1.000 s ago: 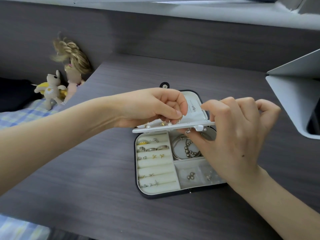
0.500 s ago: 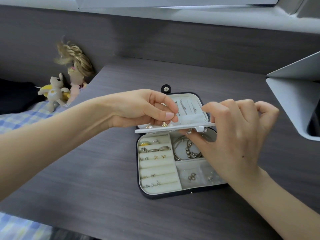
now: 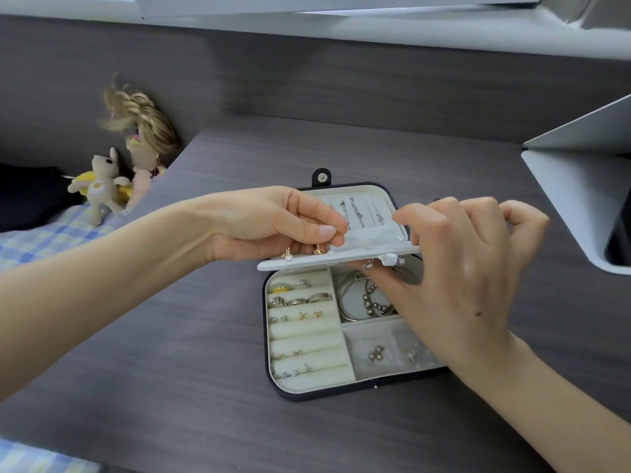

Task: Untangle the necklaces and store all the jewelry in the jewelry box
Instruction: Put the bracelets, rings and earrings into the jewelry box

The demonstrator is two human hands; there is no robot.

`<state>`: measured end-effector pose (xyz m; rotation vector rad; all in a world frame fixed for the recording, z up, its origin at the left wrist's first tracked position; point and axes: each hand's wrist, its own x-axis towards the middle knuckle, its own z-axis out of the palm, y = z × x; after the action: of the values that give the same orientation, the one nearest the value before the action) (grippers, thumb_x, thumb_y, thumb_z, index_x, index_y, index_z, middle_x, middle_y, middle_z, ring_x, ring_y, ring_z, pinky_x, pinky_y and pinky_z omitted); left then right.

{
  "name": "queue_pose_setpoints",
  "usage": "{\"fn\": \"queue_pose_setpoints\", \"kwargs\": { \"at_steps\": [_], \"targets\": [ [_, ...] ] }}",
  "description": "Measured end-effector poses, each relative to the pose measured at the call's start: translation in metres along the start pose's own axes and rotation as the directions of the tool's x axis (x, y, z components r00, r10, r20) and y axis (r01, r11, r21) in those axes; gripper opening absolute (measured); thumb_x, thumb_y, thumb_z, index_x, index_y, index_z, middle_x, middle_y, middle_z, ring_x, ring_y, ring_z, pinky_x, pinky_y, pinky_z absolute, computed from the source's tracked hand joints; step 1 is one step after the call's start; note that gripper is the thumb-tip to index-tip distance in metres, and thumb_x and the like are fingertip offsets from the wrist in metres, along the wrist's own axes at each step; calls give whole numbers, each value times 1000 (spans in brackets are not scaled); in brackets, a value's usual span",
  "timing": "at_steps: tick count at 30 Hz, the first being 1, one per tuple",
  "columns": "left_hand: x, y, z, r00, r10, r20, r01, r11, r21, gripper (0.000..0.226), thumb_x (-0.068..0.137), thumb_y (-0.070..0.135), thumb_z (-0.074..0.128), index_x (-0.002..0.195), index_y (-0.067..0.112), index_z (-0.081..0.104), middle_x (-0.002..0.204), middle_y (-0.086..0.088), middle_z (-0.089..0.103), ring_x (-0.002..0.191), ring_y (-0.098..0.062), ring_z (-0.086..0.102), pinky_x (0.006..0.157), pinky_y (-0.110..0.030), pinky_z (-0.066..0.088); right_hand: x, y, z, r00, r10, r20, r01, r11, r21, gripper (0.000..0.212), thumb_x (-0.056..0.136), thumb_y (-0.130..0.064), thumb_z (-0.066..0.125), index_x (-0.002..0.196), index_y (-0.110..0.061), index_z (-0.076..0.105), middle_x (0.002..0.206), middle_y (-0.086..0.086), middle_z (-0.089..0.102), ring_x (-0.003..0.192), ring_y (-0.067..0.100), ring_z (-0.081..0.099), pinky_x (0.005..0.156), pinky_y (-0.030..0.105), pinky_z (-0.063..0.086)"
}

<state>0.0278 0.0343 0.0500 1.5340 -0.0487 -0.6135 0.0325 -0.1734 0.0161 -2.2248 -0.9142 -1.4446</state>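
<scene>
Dolls (image 3: 136, 155) sit aside; left hand (image 3: 273, 223) and right hand (image 3: 467, 268) pinch the jewelry box's (image 3: 268, 336) flap (image 3: 341, 259) above bracelets (image 3: 355, 298).

The right hand (image 3: 467, 281) hides the right-hand compartments of the jewelry box (image 3: 307, 392). The left hand (image 3: 273, 223) pinches at the earring panel (image 3: 307, 262); anything between its fingertips is too small to tell. At the worktop's right edge, the white stand (image 3: 580, 199) is cut off.
</scene>
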Motion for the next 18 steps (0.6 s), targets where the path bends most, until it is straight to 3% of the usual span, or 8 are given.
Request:
{"fn": "queue_pose_setpoints", "kwargs": {
  "at_steps": [18],
  "targets": [
    [3, -3, -2, 999, -33, 28, 35, 997, -71, 15, 73, 5, 62, 75, 17, 71, 76, -2, 71, 66, -10, 59, 60, -18, 49, 0, 0, 0, 1000, -2, 5, 2, 1000, -7, 41, 77, -43, 73, 95, -16, 48, 72, 0, 57, 73, 18, 41, 76, 37, 25]
  ]
}}
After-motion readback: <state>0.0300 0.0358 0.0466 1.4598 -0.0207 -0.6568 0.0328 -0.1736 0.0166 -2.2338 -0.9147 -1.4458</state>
